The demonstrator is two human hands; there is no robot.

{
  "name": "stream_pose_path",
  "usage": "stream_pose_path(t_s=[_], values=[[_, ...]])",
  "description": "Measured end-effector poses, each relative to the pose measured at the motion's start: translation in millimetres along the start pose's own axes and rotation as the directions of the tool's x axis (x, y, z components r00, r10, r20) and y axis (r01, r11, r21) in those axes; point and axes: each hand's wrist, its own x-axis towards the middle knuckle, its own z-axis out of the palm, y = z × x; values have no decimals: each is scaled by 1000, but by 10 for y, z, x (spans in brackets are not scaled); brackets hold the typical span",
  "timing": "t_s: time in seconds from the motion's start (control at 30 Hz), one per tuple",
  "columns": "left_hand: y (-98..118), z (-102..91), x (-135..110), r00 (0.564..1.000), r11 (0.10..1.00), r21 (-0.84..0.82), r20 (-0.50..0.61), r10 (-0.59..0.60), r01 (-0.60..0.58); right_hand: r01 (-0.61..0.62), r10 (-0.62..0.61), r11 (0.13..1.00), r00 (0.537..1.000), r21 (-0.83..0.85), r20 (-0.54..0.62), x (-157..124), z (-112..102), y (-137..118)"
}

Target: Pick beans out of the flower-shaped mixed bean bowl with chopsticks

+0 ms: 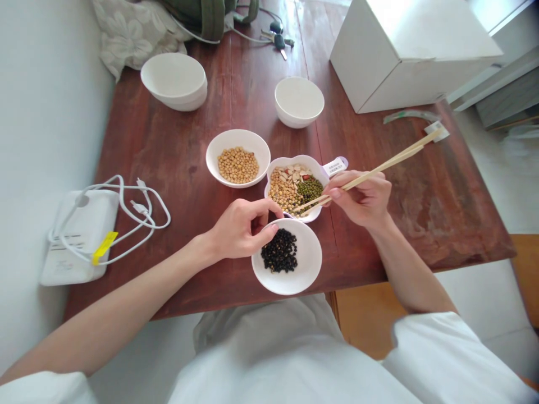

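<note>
The right hand (364,199) is pinching a pair of chopsticks (391,161) between its fingers, and their slightly parted tips are reaching into the near side of the flower-shaped dish (300,159) of mixed beans on the table (357,146); this is probably a picking-out step. The left hand (244,227) is resting its curled fingers at the rim of the bowl (309,264) holding black beans (278,251); whether they are gripping it, I cannot tell. The next move is likely calling for closing the tips gently around one bean.
</note>
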Motion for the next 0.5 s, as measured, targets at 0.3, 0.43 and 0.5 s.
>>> stream_pose_path(t_s=[0.3,0.43,0.5], values=[[-13,2,-6,1000,1000,18,-10,-8,8,139,-131,988,985,-72,110,38,89,-43],[2,1,-2,1000,1000,18,-8,-14,14,169,-157,982,979,-82,131,59,81,-72],[6,0,-2,1000,1000,15,-11,-13,13,156,-149,983,985,-94,85,46,62,-74]])
